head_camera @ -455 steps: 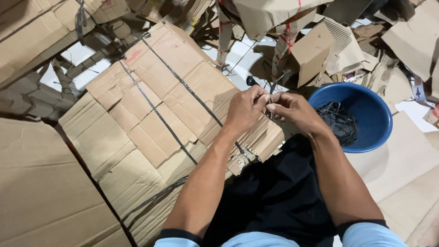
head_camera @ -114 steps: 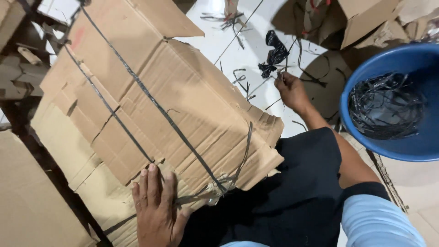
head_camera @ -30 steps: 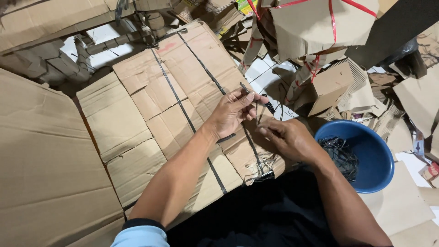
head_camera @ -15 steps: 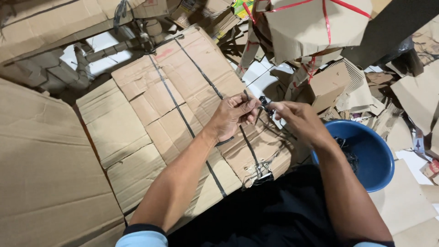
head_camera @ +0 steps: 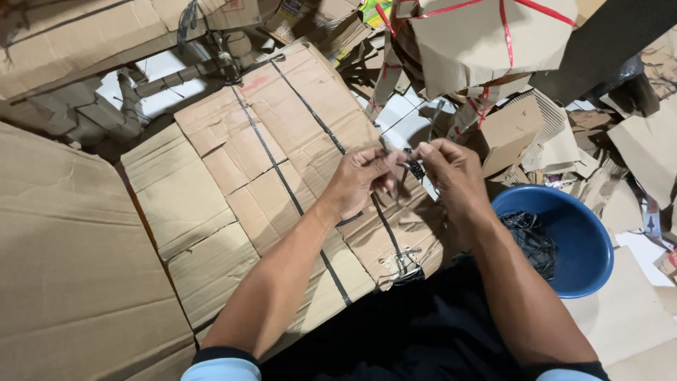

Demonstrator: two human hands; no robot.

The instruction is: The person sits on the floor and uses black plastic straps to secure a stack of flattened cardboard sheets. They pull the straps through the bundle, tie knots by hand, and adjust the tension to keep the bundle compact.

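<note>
Large flattened cardboard sheet (head_camera: 63,261): plain brown, fills the frame from 7 to 9 o'clock; its right edge runs beside the bundle.

Bundle of flattened cardboard (head_camera: 282,183): brown, roughly rectangular, lying slantwise at centre, reaching toward 11 o'clock. Two black straps (head_camera: 278,180) run lengthwise across its top; one ends in a knot at the near edge, about 5 o'clock from centre. A faint pink patch marks the far panel.

Second cardboard stack (head_camera: 84,35): brown, at 10 to 11 o'clock, with a dark strap at its upper edge.

Folded cardboard piece with red tape (head_camera: 486,42): at 1 o'clock, brown, crossed by red bands.

Blue plastic basin (head_camera: 571,268): round, at 4 o'clock, just beside the right forearm; a tangle of black strap offcuts (head_camera: 529,240) lies inside.

Loose cardboard scraps (head_camera: 536,134): brown and grey, heaped from 1 to 3 o'clock. A small green-and-yellow package (head_camera: 370,10) shows at 12 o'clock.

White tiled floor (head_camera: 405,123): bare patches between bundle and scraps at 12 o'clock, and at 10 o'clock; little open room elsewhere.

Left hand (head_camera: 363,183): above the bundle's right edge, fingers curled, tips pinching the black cord.

Right hand (head_camera: 451,169): just right of the left hand, thumb and forefinger pinched on the same cord.

Short black cord (head_camera: 412,168): held between both hands, at frame centre, above the bundle's right edge.
</note>
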